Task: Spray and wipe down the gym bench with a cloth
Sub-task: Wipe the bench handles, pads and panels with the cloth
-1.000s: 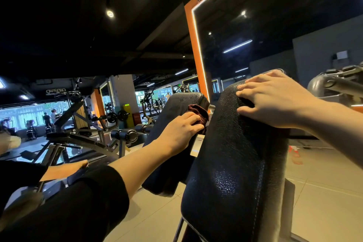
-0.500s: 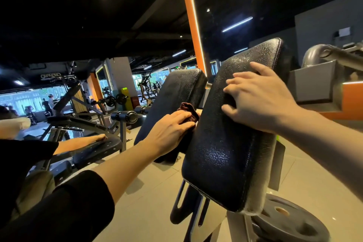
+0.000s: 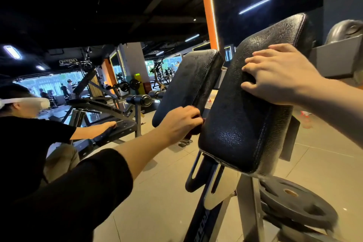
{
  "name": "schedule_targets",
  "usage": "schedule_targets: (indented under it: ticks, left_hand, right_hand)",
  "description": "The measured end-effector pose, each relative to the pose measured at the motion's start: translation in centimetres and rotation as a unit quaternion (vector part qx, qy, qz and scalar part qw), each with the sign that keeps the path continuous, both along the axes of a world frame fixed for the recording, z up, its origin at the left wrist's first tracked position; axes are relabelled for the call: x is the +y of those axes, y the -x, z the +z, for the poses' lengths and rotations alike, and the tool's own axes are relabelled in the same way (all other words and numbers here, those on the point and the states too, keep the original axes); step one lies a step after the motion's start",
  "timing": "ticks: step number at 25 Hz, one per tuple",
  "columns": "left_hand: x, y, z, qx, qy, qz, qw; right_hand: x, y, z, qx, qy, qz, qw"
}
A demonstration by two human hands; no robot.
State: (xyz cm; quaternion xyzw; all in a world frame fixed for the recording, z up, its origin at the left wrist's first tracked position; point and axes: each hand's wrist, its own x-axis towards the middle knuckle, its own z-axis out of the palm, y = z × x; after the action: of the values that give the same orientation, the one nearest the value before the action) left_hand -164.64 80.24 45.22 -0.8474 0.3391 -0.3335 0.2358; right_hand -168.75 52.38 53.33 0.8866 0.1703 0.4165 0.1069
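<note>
Two tilted black padded bench cushions stand side by side: the near pad [image 3: 245, 120] at centre right and the far pad [image 3: 188, 84] just left of it. My left hand [image 3: 180, 122] grips a dark red cloth [image 3: 195, 129] and holds it in the gap at the lower edge of the far pad; most of the cloth is hidden under my fingers. My right hand [image 3: 275, 73] rests with bent fingers on the upper face of the near pad. No spray bottle is in view.
A black weight plate [image 3: 296, 202] leans on the machine's metal frame [image 3: 247, 208] at lower right. A person in a black shirt [image 3: 29, 143] sits at left, hand on another bench. More gym machines fill the background. An orange-framed mirror [image 3: 209, 10] stands behind the pads.
My left hand has slid the cloth down along the far pad's edge toward its lower end. My right hand stays on the near pad. The camera view has tilted down.
</note>
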Motion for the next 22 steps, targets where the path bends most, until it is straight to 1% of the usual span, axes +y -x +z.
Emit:
schedule_targets:
  ticks: [2,3,6,8,9,10,13,14,17,18,20,21,22]
  left_hand:
    - [-0.6,-0.4,-0.1,-0.014,0.032,0.015,0.999]
    - [-0.3,0.1,-0.9,-0.002,0.034,0.014,0.999]
    - [2.3,2.5,-3.7,0.065,-0.016,-0.01,0.998]
    - [3.1,2.6,-3.0,0.069,-0.051,-0.026,0.996]
    - [2.7,2.1,-2.1,0.053,-0.063,-0.026,0.996]
    - [2.1,1.5,-1.4,0.028,-0.056,-0.018,0.998]
    - [0.1,0.0,-0.8,-0.028,0.047,0.008,0.998]
    - [0.1,0.0,-1.3,-0.025,0.051,0.008,0.998]
    - [2.2,1.3,-3.4,0.011,-0.025,-0.034,0.999]
    - [2.7,1.5,-3.2,0.013,-0.043,-0.048,0.998]
    - [2.0,0.9,-1.1,-0.017,-0.052,-0.043,0.998]
    - [1.0,0.1,0.0,-0.05,-0.021,-0.028,0.998]
    - [0.1,-0.9,1.0,-0.082,0.032,-0.014,0.996]
  right_hand:
    - [0.0,-0.2,0.1,0.003,0.005,0.002,1.0]
    - [-0.1,-0.3,0.1,0.004,0.009,0.002,1.0]
    - [-0.2,-0.4,-0.1,-0.008,0.01,0.002,1.0]
    - [-0.2,-0.6,-0.3,-0.017,0.009,0.003,1.0]
    - [-0.1,-0.6,-0.2,-0.018,0.01,0.001,1.0]
    - [0.0,-0.7,-0.1,-0.017,0.012,-0.003,1.0]
    - [-0.2,-0.5,-0.1,-0.007,0.012,-0.01,1.0]
    - [-0.1,-0.3,-0.1,-0.003,0.012,-0.013,1.0]
    - [0.0,-0.1,-0.1,-0.005,0.01,-0.015,1.0]
    - [0.0,-0.2,-0.1,-0.004,0.008,-0.016,1.0]
    - [-0.1,-0.3,-0.1,-0.003,0.008,-0.016,1.0]
    - [-0.1,-0.3,-0.2,-0.002,0.007,-0.014,1.0]
    - [-0.1,-0.4,-0.1,0.0,0.008,-0.014,1.0]
